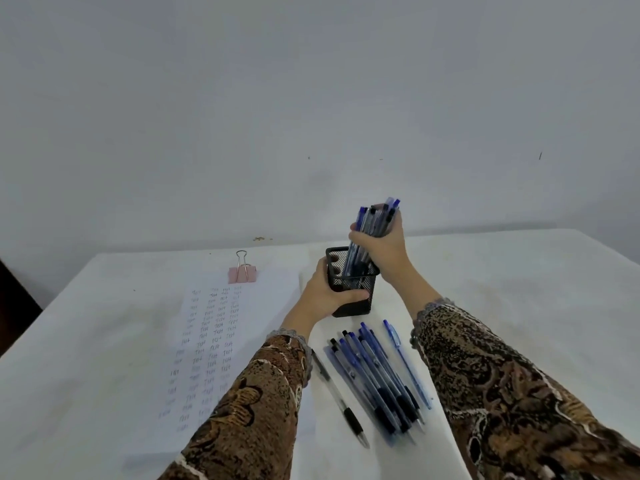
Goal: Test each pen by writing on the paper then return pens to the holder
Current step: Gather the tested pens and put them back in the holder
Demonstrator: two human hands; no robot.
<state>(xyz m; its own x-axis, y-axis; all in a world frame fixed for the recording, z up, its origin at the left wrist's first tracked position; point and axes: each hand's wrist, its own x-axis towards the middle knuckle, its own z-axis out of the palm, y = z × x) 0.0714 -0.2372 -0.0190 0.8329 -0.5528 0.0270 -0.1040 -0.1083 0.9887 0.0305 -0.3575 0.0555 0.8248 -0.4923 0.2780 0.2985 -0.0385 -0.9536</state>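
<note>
A black mesh pen holder (pixel 356 299) stands on the table, right of the paper. My left hand (pixel 325 292) grips its near left side. My right hand (pixel 384 244) holds a bundle of blue and clear pens (pixel 372 223) above it, their lower ends inside the holder. Several more pens (pixel 375 375) lie in a loose pile on the table in front of the holder, between my forearms. One clear pen with a black grip (pixel 341 400) lies apart at the pile's left. The white paper (pixel 211 341) is covered with rows of handwritten test words.
A pink binder clip (pixel 242 273) holds the paper's far edge. The white table (pixel 519 289) runs back to a plain grey wall. A dark object (pixel 14 303) shows past the table's left edge.
</note>
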